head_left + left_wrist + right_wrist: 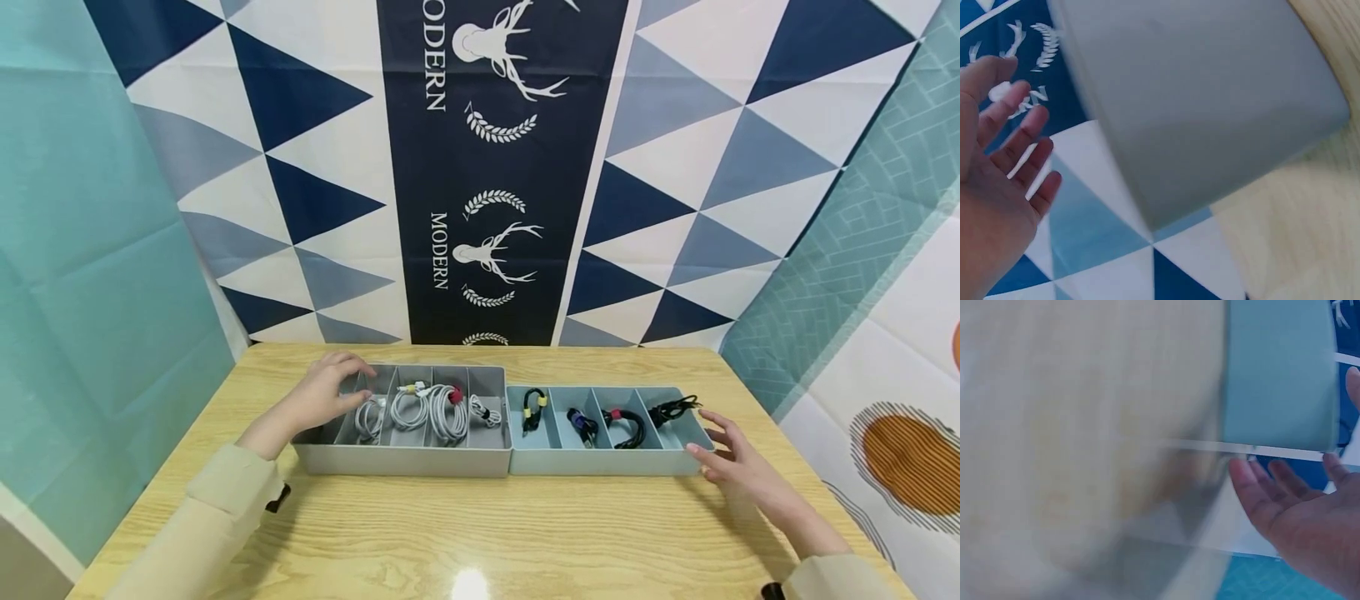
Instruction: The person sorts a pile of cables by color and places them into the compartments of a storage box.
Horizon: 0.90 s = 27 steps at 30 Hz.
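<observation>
A grey divided box (405,462) and a light blue divided box (600,463) stand end to end on the table. My left hand (326,396) hovers over the grey box's left end, fingers spread and holding nothing; it partly hides the leftmost compartments. Coiled white cables lie in the grey box, among them one with a red tie (450,417) and one with a yellow tie (409,407). At the blue box's right end is my right hand (738,458), fingers loosely extended; whether they touch the wall I cannot tell. Black cables, one yellow-tied (534,410), sit in the blue box.
The wooden table (465,533) extends in front of both boxes. Behind it hangs a patterned cloth (487,167) with triangles and deer heads. Teal cloth (97,292) borders the left side, and a printed cloth (885,350) the right.
</observation>
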### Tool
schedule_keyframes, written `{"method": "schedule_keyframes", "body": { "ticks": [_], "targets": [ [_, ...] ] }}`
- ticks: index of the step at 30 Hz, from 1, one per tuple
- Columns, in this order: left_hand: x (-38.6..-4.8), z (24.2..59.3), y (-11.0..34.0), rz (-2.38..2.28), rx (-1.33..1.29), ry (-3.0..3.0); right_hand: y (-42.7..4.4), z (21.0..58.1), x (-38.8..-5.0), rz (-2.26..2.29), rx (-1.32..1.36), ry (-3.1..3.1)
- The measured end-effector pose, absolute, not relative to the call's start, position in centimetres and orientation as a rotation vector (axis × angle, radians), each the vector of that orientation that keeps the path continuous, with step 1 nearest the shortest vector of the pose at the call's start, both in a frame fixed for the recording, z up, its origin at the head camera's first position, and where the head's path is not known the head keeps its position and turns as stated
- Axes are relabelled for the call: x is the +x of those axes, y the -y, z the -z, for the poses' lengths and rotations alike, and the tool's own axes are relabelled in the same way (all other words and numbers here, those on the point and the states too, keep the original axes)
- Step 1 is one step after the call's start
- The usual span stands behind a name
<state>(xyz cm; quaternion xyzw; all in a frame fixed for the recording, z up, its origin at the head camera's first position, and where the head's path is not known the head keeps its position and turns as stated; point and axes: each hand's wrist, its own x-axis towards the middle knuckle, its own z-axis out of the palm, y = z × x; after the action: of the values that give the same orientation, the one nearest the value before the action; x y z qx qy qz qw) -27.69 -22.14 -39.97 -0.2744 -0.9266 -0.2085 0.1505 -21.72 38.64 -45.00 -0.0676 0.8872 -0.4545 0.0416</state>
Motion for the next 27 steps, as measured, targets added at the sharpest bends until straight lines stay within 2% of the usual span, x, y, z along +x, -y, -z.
{"method": "schedule_keyframes", "body": {
  "ticks": [8, 16, 27],
  "targets": [
    [-24.7, 37.8, 21.4, 0.623, -0.649, 2.581, -37.9, 40.8, -21.3, 1.192, -0.228, -2.99],
    [-20.7, 36.6, 19.4, 0.632, -0.573, 2.471, -34.9, 36.9, -19.8, 1.272, -0.353, -3.181],
    [-16.0, 37.0, 15.4, 0.615, -0.465, 2.41, -28.5, 35.9, -16.2, 1.191, -0.601, -3.483]
  ]
}}
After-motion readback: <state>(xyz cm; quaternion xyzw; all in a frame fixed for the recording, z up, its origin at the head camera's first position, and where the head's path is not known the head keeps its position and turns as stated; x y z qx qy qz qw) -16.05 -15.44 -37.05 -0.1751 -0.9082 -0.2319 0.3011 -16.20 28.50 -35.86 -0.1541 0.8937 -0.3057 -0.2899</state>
